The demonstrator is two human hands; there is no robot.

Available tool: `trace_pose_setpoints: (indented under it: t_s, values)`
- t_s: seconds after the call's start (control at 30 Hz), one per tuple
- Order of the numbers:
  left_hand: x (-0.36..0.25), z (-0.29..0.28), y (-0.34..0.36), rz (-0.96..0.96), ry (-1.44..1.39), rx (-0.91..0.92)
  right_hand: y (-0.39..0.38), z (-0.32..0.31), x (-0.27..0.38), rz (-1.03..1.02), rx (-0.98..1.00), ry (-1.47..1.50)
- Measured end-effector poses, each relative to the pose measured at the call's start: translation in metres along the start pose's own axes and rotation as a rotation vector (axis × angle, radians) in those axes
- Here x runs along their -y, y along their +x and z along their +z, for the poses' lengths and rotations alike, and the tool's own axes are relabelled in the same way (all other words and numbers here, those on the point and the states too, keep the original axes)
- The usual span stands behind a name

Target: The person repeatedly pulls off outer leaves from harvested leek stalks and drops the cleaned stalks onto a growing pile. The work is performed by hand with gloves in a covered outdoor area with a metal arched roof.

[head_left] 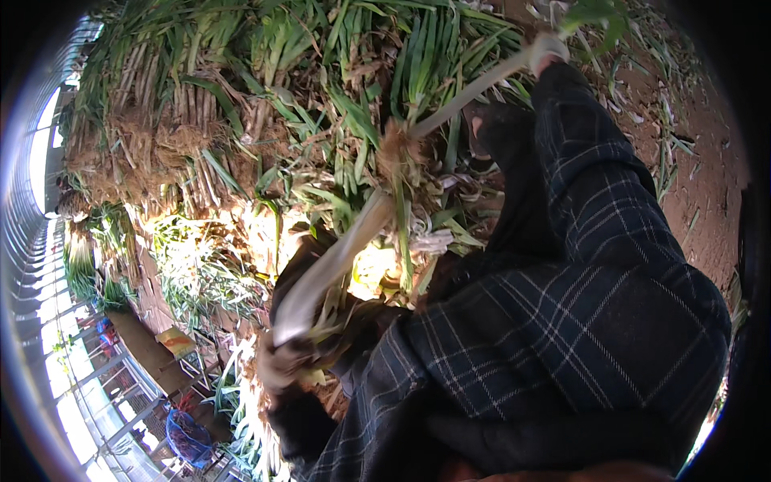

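Note:
My right hand [549, 51], in what looks like a pale glove, is closed around a long white-stalked leek [474, 90]. Green leaves rise beyond that hand, and the stalk slants down left toward a tuft of brown roots [395, 151]. At the lower left, my left hand [281, 361] is smeared by motion. It is wrapped round the lower end of a thick pale leek stalk [333, 265], also blurred, which slants up toward the same roots. Loose dry leaves hang beside my left hand. Whether the two stalks touch at the roots, I cannot tell.
Bundled leeks [173, 112] with brown roots lie heaped across the far left. Cut green leaves [201, 265] cover the sunlit ground. Reddish bare soil [707, 185] shows at right. A blue net bag [189, 438] and a brown board [148, 349] stand near the lower left wall.

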State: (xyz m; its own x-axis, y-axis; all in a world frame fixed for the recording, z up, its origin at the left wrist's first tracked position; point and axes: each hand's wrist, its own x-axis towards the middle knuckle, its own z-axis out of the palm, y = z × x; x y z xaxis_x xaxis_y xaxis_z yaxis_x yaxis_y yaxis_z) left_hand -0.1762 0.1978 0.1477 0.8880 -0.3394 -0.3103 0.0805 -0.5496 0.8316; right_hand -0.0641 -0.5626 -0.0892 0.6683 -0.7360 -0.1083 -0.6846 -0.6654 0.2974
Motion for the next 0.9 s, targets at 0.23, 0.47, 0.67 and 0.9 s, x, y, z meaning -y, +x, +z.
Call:
trace_pose_setpoints:
  t_s: [0.23,0.47,0.67,0.9]
  values:
    - [-0.012,0.022,0.074,0.023,0.982,0.222,-0.048,-0.058,0.019,0.132,0.028,0.214]
    - [-0.069,0.085,0.119,0.742,1.375,-0.391,-0.137,-0.145,0.116,-0.397,-0.32,0.571]
    - [-0.028,0.028,0.063,-0.119,0.307,-0.293,-0.309,-0.271,0.203,-1.168,0.45,2.156]
    - [0.085,-0.09,-0.06,0.013,-0.541,-1.203,-0.388,-0.284,0.246,-1.522,0.429,1.369]
